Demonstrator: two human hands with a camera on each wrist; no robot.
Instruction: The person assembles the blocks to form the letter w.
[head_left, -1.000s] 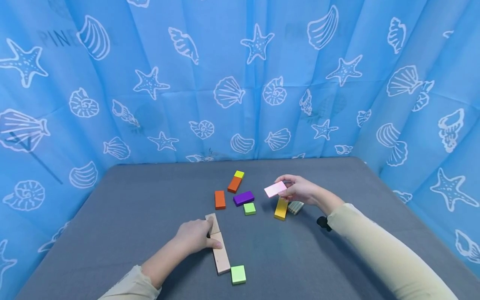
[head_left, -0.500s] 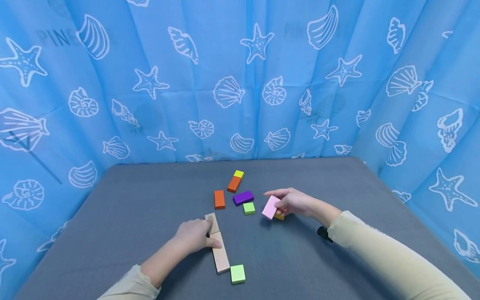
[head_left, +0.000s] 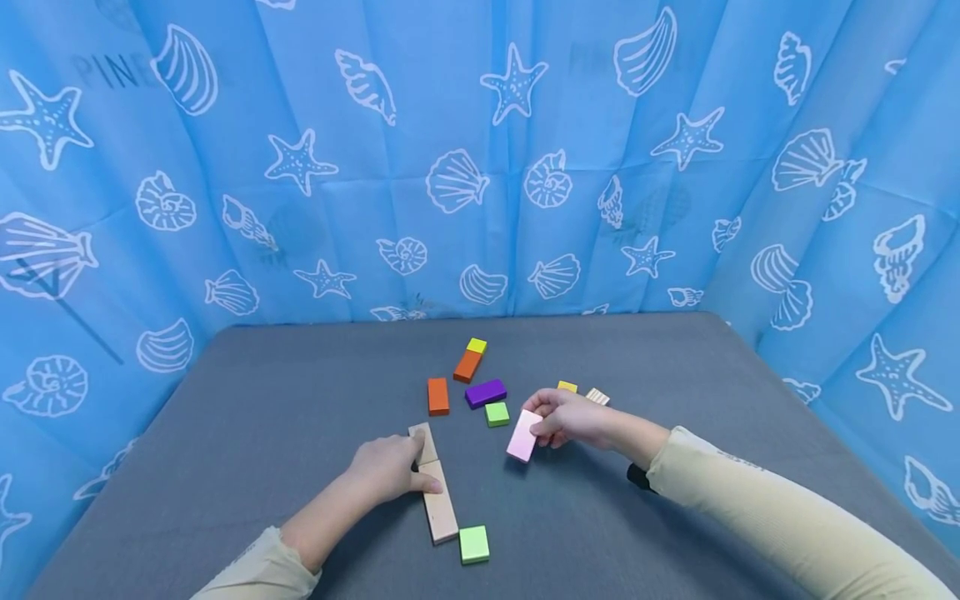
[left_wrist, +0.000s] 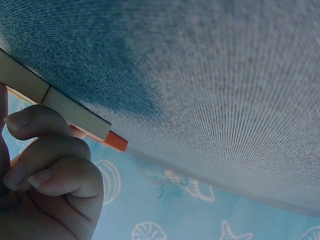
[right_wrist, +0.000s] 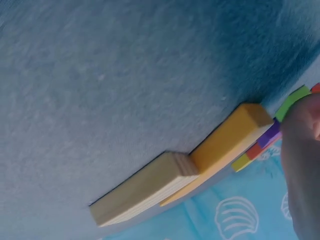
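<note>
Two plain wooden blocks lie end to end on the table, a far wooden block [head_left: 429, 450] and a near wooden block [head_left: 442, 515]. My left hand [head_left: 386, 471] holds them at their left side, thumb across the near one and a fingertip on the far one. The other fingers [left_wrist: 65, 172] curl in, as the left wrist view shows. My right hand [head_left: 573, 418] pinches a pink block [head_left: 524, 436] just above the table, to the right of the wooden ones. That block is out of sight in the right wrist view.
A light green block [head_left: 474, 545] lies by the near wooden end. Farther off are an orange block [head_left: 438, 397], an orange-red block [head_left: 468, 365] against a yellow one [head_left: 476, 344], a purple block [head_left: 486, 393] and another green block [head_left: 497, 414]. Amber [right_wrist: 227, 145] and striped wooden [right_wrist: 142, 190] blocks lie behind my right hand.
My right hand has brought the pink block left and nearer, turning it and lowering it toward the table. The amber and striped blocks show behind the hand now. My left hand stays put.
</note>
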